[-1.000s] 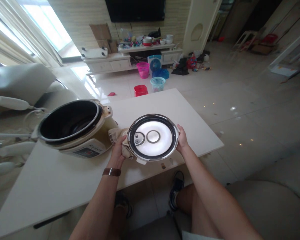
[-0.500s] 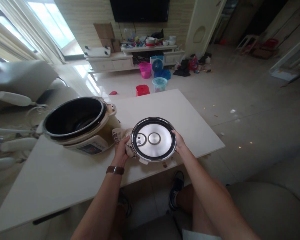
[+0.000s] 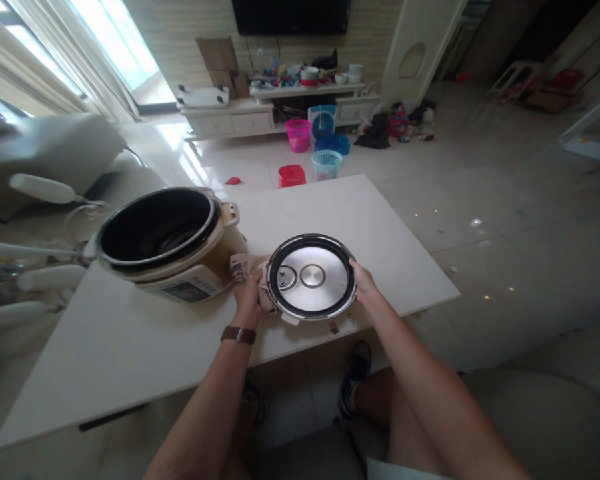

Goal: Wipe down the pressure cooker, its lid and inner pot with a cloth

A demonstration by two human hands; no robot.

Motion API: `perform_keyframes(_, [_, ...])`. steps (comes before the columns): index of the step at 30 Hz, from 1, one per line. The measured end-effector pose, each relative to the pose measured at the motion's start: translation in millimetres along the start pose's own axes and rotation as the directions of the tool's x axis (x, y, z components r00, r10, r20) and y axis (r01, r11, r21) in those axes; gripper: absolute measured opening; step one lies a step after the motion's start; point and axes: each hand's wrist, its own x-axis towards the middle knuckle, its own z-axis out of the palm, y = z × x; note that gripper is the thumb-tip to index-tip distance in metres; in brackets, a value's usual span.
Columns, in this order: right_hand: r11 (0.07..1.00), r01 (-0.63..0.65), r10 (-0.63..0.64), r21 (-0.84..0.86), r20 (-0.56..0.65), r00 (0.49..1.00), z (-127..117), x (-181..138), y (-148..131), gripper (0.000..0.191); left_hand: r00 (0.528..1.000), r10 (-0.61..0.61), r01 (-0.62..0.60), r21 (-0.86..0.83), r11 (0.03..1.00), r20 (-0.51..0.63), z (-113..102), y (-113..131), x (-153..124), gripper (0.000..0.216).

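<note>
Both of my hands grip a round pressure cooker lid (image 3: 325, 293) by its opposite edges, its shiny metal inner side facing up. My left hand (image 3: 249, 298) is closed on the left rim, next to a small valve fitting. A crumpled beige cloth (image 3: 241, 265) is bunched at that hand, partly hidden behind the lid. My right hand (image 3: 363, 280) is closed on the right rim, with the fingers under the lid hidden. To the left stands the uncovered electric pressure cooker (image 3: 190, 287), a dark pot inside it.
The lid and cooker are over a white table (image 3: 180, 363). Small brown bits (image 3: 334, 327) lie near its front edge. White rounded handles (image 3: 43, 189) stick up at the left. Beyond the table, a red stool (image 3: 292, 176) and a light blue basket (image 3: 327, 164) are on the floor.
The whole view has shifted slightly, so the table and cooker appear a little farther right. Both hands keep their hold on the lid, which stays nearly in place over the table.
</note>
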Motion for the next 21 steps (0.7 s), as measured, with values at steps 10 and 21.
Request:
perform_keyframes(10, [0.996, -0.093, 0.093, -0.012, 0.004, 0.996, -3, 1, -10, 0.033, 0.934, 0.356, -0.349, 0.158, 0.924, -0.015, -4, 12, 5, 0.035])
perform_keyframes(21, [0.998, -0.052, 0.051, -0.028, -0.055, 0.997, 9, -19, -23, 0.022, 0.549, 0.769, -0.809, 0.439, 0.391, 0.328, -12, 18, -38, 0.045])
